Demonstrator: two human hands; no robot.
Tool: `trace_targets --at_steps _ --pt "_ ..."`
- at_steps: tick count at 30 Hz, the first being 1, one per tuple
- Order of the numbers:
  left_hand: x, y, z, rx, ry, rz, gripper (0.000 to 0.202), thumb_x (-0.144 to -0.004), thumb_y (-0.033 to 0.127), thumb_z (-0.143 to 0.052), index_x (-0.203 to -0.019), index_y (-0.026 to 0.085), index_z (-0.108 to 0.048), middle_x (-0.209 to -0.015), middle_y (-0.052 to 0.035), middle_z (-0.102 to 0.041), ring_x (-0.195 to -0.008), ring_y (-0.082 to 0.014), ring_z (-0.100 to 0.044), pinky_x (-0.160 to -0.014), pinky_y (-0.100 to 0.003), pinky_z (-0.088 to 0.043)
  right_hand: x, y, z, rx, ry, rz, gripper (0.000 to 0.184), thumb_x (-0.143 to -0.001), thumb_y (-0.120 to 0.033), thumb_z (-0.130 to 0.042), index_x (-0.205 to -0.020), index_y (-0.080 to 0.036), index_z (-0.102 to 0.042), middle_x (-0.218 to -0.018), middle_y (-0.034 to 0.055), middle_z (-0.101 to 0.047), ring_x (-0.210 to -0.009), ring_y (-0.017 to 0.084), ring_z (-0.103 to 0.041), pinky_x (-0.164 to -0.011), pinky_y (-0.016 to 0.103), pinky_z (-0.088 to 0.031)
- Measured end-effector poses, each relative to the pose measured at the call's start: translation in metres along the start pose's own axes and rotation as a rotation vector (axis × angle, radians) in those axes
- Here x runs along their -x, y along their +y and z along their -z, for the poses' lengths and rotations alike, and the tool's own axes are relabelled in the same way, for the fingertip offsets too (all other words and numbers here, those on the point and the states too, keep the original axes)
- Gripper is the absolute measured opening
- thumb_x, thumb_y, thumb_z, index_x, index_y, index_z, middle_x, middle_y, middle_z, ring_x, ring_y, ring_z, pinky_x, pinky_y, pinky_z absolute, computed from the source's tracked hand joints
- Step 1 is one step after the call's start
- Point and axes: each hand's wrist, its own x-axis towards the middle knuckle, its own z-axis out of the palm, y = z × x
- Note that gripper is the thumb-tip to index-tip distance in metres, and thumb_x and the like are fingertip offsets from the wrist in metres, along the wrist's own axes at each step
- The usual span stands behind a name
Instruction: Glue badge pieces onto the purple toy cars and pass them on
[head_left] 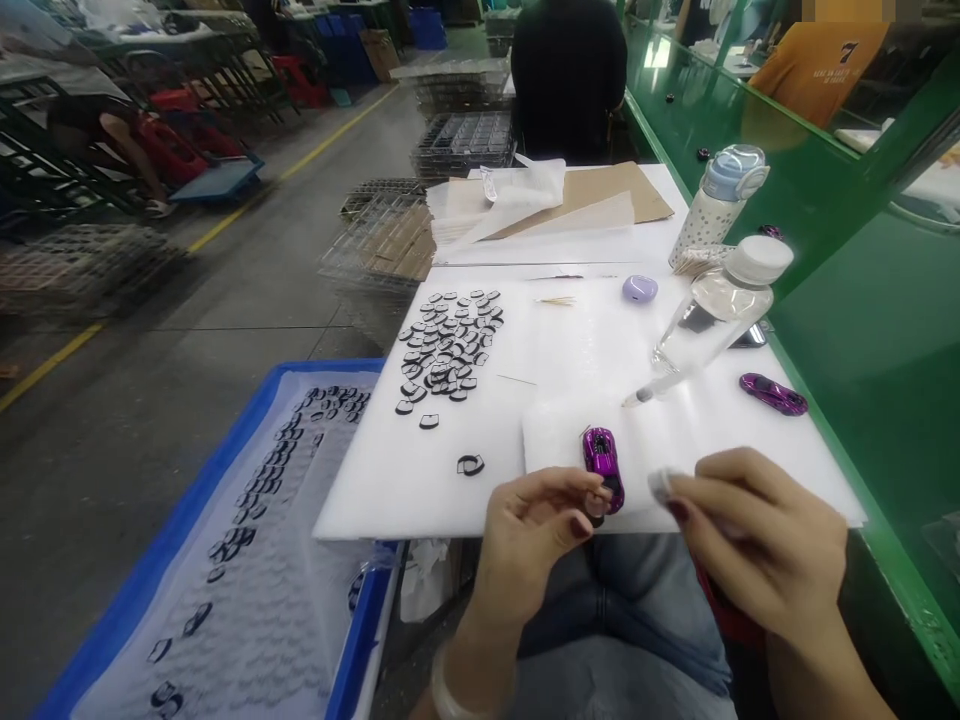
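Observation:
My left hand [536, 525] is closed in a pinch at the table's near edge, its fingertips on a small dark part [598, 519], mostly hidden by the fingers. Just behind those fingertips lies a shiny purple toy car [600, 452] on a white sheet. To the right, my right hand [757, 530] pinches a small whitish piece [661, 486], blurred, so its kind is unclear. Left of the sheet one black ring-like part [471, 465] lies alone. Further back is a spread of several similar black-edged parts [450, 350].
A clear bottle [705, 325], a patterned drink bottle [709, 215], a lilac case [640, 289] and another purple car [773, 394] stand to the right. A blue-rimmed tray [187, 490] with black parts is at lower left. A person in black [568, 80] sits ahead.

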Motion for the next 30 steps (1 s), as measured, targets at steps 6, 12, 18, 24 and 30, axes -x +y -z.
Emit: trace_targets --at_steps 6,12,18,24,30 --pt "-0.002 0.002 0.009 -0.959 -0.052 -0.619 0.023 -0.079 0.008 -0.078 -0.101 0.014 -0.074 -0.088 -0.0067 -0.073 -0.082 -0.0159 -0.067 -0.076 -0.027 -0.058 0.012 0.012 -0.018 -0.16 -0.07 -0.395 0.009 -0.091 -0.02 -0.064 -0.095 -0.018 -0.072 -0.078 0.0021 -0.061 -0.066 0.012 -0.06 -0.055 0.023 -0.048" --pt "-0.011 -0.007 0.004 -1.13 -0.124 -0.667 0.019 -0.086 0.014 -0.072 -0.105 0.015 -0.071 -0.088 -0.0058 -0.066 -0.081 -0.017 -0.063 -0.073 -0.03 -0.057 0.011 0.008 -0.03 -0.145 -0.089 -0.41 0.01 -0.089 -0.021 -0.064 -0.094 -0.017 -0.072 -0.077 0.0015 -0.061 -0.063 0.011 -0.06 -0.054 0.023 -0.047" --pt "-0.013 -0.003 0.008 -1.054 -0.113 -0.498 0.022 -0.088 0.019 -0.07 -0.11 0.02 -0.071 -0.094 -0.0045 -0.066 -0.084 -0.016 -0.066 -0.075 -0.028 -0.059 0.008 0.01 -0.028 -0.104 -0.131 -0.375 0.007 -0.088 -0.018 -0.065 -0.092 -0.017 -0.071 -0.076 0.0008 -0.059 -0.061 0.011 -0.058 -0.052 0.022 -0.046" --pt "-0.014 -0.005 0.008 -1.017 -0.093 -0.447 0.021 -0.089 0.01 -0.064 -0.107 0.018 -0.072 -0.099 -0.0055 -0.065 -0.087 -0.0149 -0.067 -0.077 -0.026 -0.058 0.005 0.007 -0.028 -0.11 -0.187 -0.402 0.005 -0.088 -0.019 -0.065 -0.087 -0.017 -0.069 -0.075 -0.0001 -0.059 -0.059 0.01 -0.057 -0.05 0.021 -0.043" --pt "-0.014 -0.002 0.012 -0.997 -0.164 -0.376 0.024 -0.087 0.013 -0.068 -0.11 0.017 -0.071 -0.121 -0.0094 -0.065 -0.088 -0.0149 -0.068 -0.085 -0.03 -0.058 0.007 0.017 -0.026 -0.138 -0.185 -0.283 0.006 -0.089 -0.013 -0.062 -0.085 -0.016 -0.065 -0.072 -0.0005 -0.058 -0.057 0.008 -0.055 -0.049 0.02 -0.043"
